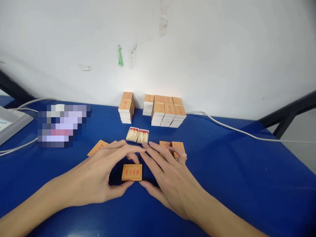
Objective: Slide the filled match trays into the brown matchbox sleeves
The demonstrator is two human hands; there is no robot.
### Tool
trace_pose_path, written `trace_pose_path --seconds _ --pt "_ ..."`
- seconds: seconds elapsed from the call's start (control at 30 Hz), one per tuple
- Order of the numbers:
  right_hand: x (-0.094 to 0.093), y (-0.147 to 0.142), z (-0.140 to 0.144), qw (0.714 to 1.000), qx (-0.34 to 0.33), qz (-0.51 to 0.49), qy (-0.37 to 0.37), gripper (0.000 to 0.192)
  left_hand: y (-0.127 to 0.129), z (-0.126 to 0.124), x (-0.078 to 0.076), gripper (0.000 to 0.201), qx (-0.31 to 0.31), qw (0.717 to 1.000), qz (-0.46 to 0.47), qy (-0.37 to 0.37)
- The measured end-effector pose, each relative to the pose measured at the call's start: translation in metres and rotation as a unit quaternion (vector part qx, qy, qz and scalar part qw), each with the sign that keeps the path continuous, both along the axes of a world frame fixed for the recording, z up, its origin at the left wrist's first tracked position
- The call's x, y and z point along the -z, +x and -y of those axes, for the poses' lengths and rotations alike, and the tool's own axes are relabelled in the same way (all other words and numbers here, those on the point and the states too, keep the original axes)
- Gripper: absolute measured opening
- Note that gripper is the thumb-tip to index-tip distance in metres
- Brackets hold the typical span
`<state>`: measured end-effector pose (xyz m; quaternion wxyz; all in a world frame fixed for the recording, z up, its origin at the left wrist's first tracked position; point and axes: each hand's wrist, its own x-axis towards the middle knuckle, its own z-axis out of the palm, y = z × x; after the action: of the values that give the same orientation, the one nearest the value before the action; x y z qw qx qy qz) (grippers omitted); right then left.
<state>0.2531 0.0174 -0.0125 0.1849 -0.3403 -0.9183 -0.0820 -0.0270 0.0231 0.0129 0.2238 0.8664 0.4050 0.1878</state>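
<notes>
An orange matchbox (132,172) with red printing lies in front of me. My left hand (98,174) grips it between the thumb on its near edge and a bent finger on its far edge. My right hand (170,174) is beside it, thumb tip at the near right corner, its other fingers stretched forward and apart. Just beyond the fingertips stand two white trays full of red-tipped matches, a left tray (133,134) and a right tray (143,136). An orange sleeve or card (98,147) is partly covered by my left hand. Two orange boxes (178,148) are partly behind my right fingers.
Stacks of matchboxes stand by the wall: a smaller stack (126,107) on the left, a bigger block (169,110) on the right. A blurred-out item (64,125) and a white device (14,123) are at the left. A white cable (227,126) crosses the blue table (229,174).
</notes>
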Motion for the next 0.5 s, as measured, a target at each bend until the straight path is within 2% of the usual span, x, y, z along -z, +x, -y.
trace_pose_path --seconds 0.17,0.33,0.5 --pt "-0.0053 0.0052 0.0025 0.999 0.008 -0.024 -0.031 0.053 -0.0032 -0.0014 0.0007 0.065 -0.016 1.000 -0.006 -0.005" --pt "-0.0052 0.0068 0.0018 0.999 0.001 -0.008 -0.041 0.057 -0.0032 -0.0034 -0.0001 0.062 -0.007 1.000 -0.007 -0.004" --pt "-0.0049 0.0107 0.0030 0.998 -0.002 -0.031 -0.048 0.044 -0.0006 -0.0068 -0.0084 0.020 -0.026 0.999 0.011 -0.030"
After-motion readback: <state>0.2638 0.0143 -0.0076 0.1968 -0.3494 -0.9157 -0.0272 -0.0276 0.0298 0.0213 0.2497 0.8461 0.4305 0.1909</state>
